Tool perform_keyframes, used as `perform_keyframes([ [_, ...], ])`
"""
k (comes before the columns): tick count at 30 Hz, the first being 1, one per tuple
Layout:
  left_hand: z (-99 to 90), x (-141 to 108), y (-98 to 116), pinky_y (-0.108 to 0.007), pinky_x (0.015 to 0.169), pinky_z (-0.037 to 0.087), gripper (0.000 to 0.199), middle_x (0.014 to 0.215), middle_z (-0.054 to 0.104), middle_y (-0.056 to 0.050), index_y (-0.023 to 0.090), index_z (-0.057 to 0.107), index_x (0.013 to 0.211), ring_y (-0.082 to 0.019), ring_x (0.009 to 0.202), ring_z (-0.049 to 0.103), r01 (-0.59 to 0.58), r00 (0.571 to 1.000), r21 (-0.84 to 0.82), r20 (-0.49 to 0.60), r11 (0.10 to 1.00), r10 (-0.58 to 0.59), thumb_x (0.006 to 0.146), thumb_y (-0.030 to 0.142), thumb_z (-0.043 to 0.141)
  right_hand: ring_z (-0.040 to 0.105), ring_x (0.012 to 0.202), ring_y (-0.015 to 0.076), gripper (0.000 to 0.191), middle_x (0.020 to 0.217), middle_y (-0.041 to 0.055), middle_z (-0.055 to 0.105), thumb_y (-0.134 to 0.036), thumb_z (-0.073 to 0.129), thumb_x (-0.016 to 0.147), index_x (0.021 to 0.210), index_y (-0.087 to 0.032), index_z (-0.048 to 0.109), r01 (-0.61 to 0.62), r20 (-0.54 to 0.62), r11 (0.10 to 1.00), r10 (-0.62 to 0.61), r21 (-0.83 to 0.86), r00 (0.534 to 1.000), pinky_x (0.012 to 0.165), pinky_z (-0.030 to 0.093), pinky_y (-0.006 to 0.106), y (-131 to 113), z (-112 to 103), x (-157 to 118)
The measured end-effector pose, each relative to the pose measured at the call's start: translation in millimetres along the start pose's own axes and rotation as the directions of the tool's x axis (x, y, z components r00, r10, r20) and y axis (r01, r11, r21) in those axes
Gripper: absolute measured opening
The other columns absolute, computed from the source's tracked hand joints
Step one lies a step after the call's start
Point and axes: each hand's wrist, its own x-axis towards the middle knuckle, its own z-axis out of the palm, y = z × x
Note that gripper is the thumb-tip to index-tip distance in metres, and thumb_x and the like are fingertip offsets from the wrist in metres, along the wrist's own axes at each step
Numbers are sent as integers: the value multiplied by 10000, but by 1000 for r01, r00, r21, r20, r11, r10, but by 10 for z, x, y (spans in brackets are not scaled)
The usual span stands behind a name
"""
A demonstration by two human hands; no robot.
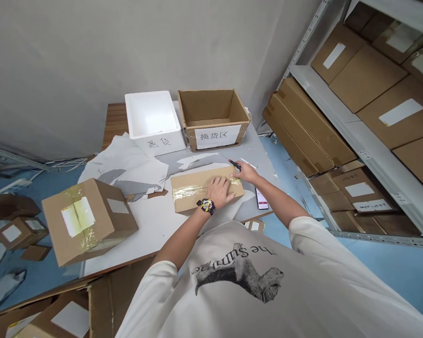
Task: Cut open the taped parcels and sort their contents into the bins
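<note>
The long taped carton (183,183) lies on the bench (150,220), directly ahead of the torso, with shiny packing tape (188,191) along its top. It appears shut; no raised flap or cut shows, so opening looks not yet done. The left hand (219,190) presses on its top, fingers bent and slightly parted, pinching nothing. The right hand (246,171), at the carton's two o'clock, has its fingers closed around a slim black-and-red tool (234,164), perhaps a cutter; whether that hand touches the carton I cannot tell.

Around the carton, a white foam box (158,143) stands at eleven o'clock and an open cardboard box (241,124) at twelve. The phone (262,201) at three sits near the bench's right edge. A pale stretch of bench at nine gives room before the larger carton (105,211); the near edge, at six, is tight against the body.
</note>
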Motion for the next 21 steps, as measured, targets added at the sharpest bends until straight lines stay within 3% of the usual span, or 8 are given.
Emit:
perform_keyframes([
  [4, 47, 34, 58, -581, 1165, 430, 744, 1323, 705, -203, 169, 720, 1451, -422, 1264, 611, 62, 998, -33, -12, 998, -62, 934, 695, 817, 771, 1237, 363, 855, 1384, 143, 821, -542, 945, 883, 1624, -254, 628, -20, 0, 995, 20, -98, 1000, 948, 583, 369, -115, 7, -52],
  [7, 64, 76, 91, -586, 1149, 434, 796, 1283, 705, -187, 194, 741, 1402, -421, 1236, 621, 132, 990, -72, -35, 989, -135, 829, 724, 898, 773, 1219, 349, 854, 1356, 143, 831, -517, 940, 895, 1632, -229, 618, 12, 1, 996, -12, -88, 1000, 942, 580, 353, -120, -13, -71],
  [10, 62, 88, 133, -601, 1145, 424, 792, 1283, 704, -179, 208, 750, 1363, -423, 1234, 616, 142, 988, -86, -47, 986, -146, 785, 719, 932, 777, 1100, 291, 613, 1221, 104, 858, -524, 865, 963, 1472, -212, 726, 81, 14, 995, -82, 64, 997, 898, 580, 320, -53, -98, -90],
  [12, 60, 74, 166, -616, 1158, 409, 800, 1311, 703, -187, 202, 743, 1378, -429, 1255, 605, 132, 989, -89, -51, 987, -137, 792, 713, 931, 757, 890, 241, 475, 1005, 75, 839, -601, 749, 1036, 1279, -194, 783, 72, 28, 968, -81, 240, 996, 783, 572, 300, 32, -195, -139],
  [14, 59, 54, 192, -628, 1168, 399, 798, 1347, 699, -197, 199, 738, 1397, -436, 1277, 595, 129, 989, -91, -56, 987, -134, 807, 704, 924, 680, 703, 201, 531, 822, 50, 768, -703, 684, 1045, 1114, -185, 778, 37, 43, 912, -60, 408, 997, 672, 541, 292, 157, -327, -241],
  [16, 63, 45, 205, -635, 1179, 395, 795, 1381, 695, -205, 197, 737, 1403, -444, 1295, 592, 122, 990, -96, -60, 988, -128, 809, 691, 925, 640, 665, 184, 592, 775, 41, 740, -778, 721, 989, 1039, -190, 754, 34, 52, 850, -72, 526, 996, 644, 523, 289, 318, -490, -398],
  [21, 101, 79, 183, -654, 1281, 342, 834, 1421, 696, -224, 169, 726, 1408, -457, 1319, 623, 107, 992, -100, -62, 989, -114, 742, 605, 973, 681, 769, 206, 710, 872, 43, 793, -775, 852, 870, 1262, -191, 758, -49, 211, 790, -103, 611, 972, 671, 506, 285, 707, -830, -906],
])
